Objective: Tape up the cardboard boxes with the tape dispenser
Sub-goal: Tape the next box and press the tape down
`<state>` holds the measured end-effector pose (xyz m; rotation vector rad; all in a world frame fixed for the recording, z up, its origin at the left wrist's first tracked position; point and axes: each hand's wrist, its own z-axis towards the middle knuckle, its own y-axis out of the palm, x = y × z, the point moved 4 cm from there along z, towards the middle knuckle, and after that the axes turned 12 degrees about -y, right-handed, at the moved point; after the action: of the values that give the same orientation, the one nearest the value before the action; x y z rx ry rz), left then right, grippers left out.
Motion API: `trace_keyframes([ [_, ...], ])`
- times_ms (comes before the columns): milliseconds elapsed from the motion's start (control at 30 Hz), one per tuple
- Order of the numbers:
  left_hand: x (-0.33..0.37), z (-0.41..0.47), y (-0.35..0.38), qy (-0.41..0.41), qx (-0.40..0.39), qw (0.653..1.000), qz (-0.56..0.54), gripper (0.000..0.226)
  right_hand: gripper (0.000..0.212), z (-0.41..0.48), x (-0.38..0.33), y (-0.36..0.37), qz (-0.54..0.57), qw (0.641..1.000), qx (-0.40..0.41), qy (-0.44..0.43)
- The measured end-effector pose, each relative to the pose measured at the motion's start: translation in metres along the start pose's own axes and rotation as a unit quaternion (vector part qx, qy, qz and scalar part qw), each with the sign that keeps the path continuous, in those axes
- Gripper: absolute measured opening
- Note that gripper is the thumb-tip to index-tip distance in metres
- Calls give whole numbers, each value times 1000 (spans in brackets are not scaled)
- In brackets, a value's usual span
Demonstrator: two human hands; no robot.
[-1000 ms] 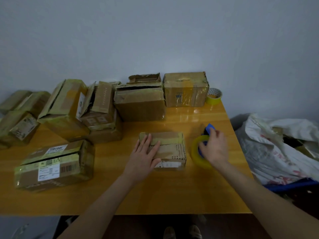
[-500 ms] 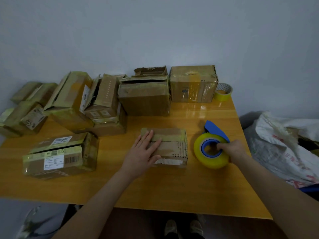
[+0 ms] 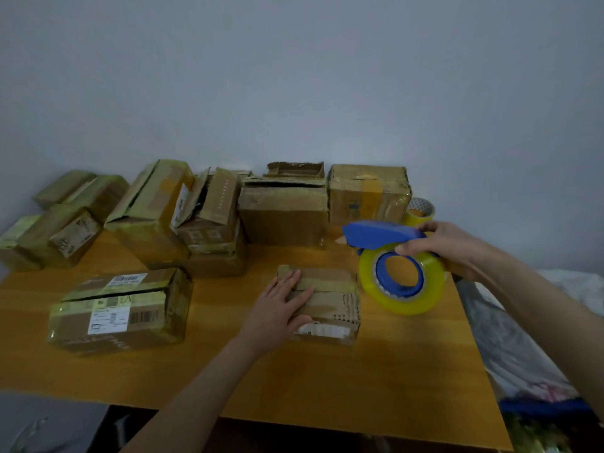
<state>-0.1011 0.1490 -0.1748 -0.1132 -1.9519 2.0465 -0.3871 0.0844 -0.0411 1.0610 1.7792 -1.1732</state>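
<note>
While the left hand [image 3: 277, 312] lies palm down on the small cardboard box [image 3: 330, 295] near the middle of the desk [image 3: 359, 371], its fingers are straight and slightly spread over the left part of the box's top, and the thumb runs along the near edge; it grips nothing and only presses on the cardboard. That box lies flat, with bands of tape across its top and a white label on its near face. On the other side, the right hand [image 3: 447, 246] is closed round the rear of the blue tape dispenser [image 3: 382, 235], fingers curled over the top of the handle and the thumb underneath. It holds the dispenser just beside the right end of the small box, its blue nose pointing left. A roll of yellow tape [image 3: 408, 304] sits on the dispenser's blue hub, facing the camera, and appears to hang clear of the desk. To the left a labelled box [image 3: 121, 308] wrapped in clear tape lies on its side, well apart from the hands. More cardboard boxes [image 3: 284, 214] are crowded along the back of the desk against the wall [image 3: 294, 76], some with loose flaps. Behind the right hand a spare roll of tape [image 3: 420, 210] lies by the rearmost right box. A plastic bag [image 3: 510, 338] lies beyond the desk's right edge.
</note>
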Motion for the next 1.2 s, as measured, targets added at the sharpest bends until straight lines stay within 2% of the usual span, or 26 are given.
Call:
trace_keyframes([
  [100,-2,1,-1,2,1,1000,-31,66,63,-5,-25,22,-29,999,-27,-37],
  [267,-7,2,3,0,1,997,-75,71,53,-2,-47,62,-70,988,-83,-110],
  [400,-10,0,4,-17,34,994,-98,66,61,2,-35,87,-139,970,-125,-156],
  [500,-13,-5,3,-42,62,992,-105,69,72,5,-36,88,-243,935,-176,-190],
  [600,-17,-6,7,-48,49,989,-134,70,66,8,-47,92,-379,872,-219,-219],
  [633,-18,-6,7,-51,39,988,-138,71,63,10,-48,94,-399,862,-222,-220],
  [700,-17,-7,2,-73,18,981,-179,68,60,13,-46,97,-398,864,-221,-214],
  [767,-17,-6,-8,-126,-2,947,-297,55,60,15,-43,97,-373,876,-221,-210],
  [833,-18,-5,-23,-204,28,881,-425,48,63,16,-41,96,-345,885,-228,-213],
  [900,-20,-3,-37,-317,68,788,-524,48,66,16,-40,96,-325,889,-240,-217],
  [933,-20,0,-42,-370,53,733,-569,47,68,15,-40,96,-317,890,-243,-219],
  [1000,-18,7,-45,-435,-35,633,-639,46,68,15,-39,96,-306,893,-242,-222],
  [1033,-16,8,-48,-449,-74,606,-652,42,68,15,-39,96,-303,895,-239,-225],
  [1100,-16,9,-50,-450,-101,595,-658,29,66,15,-39,96,-304,894,-233,-234],
  [1200,-21,9,-53,-445,-85,617,-644,14,66,15,-39,99,-315,888,-224,-250],
])
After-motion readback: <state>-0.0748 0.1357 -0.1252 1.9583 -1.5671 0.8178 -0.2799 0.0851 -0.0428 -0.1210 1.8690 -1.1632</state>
